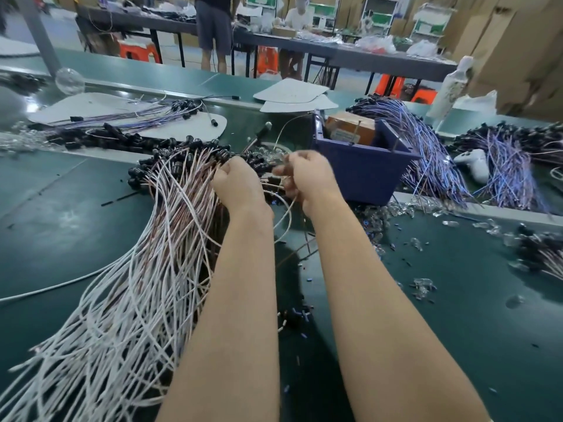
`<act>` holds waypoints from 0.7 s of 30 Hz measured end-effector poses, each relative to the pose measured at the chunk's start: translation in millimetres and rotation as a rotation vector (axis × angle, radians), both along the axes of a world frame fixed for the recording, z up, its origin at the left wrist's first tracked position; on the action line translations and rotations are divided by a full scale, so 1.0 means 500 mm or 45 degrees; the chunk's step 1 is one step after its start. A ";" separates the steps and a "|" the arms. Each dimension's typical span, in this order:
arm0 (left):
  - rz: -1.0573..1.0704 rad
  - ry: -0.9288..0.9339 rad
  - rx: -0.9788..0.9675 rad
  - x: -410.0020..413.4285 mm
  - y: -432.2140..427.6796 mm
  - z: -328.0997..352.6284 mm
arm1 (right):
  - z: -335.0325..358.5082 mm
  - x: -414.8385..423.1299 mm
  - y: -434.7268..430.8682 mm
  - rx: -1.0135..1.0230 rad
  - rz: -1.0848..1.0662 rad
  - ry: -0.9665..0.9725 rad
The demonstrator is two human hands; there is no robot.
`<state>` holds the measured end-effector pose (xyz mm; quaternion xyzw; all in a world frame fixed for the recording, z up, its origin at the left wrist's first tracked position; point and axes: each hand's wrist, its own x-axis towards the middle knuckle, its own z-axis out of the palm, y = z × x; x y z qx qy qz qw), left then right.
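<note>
A big bundle of white and brown wires (146,269) with black caps at their far ends fans across the green table (457,330) on the left. My left hand (240,184) reaches into the capped end of the bundle, fingers curled among the wires. Just to its right, my right hand (307,178) pinches a thin wire (285,214) that loops down between my forearms. The fingertips of both hands are hidden behind the hands.
A blue bin (365,169) holding an orange box (350,129) stands just right of my hands. Purple wire bundles (435,166) lie to the right, with a white tool (473,162). Clear plastic bits (423,284) and small black pieces dot the table. Two people work at a far table (350,53).
</note>
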<state>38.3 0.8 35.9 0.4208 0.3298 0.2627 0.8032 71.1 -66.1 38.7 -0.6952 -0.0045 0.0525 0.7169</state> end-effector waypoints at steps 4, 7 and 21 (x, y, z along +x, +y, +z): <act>-0.166 -0.003 0.204 -0.001 -0.036 -0.001 | 0.014 -0.018 -0.057 0.365 -0.061 -0.104; -0.671 -0.031 0.570 0.003 -0.094 0.004 | 0.050 -0.025 -0.124 0.837 -0.009 -0.169; -1.161 -0.179 1.485 0.022 -0.306 -0.030 | -0.054 -0.043 -0.413 0.431 -0.549 -0.180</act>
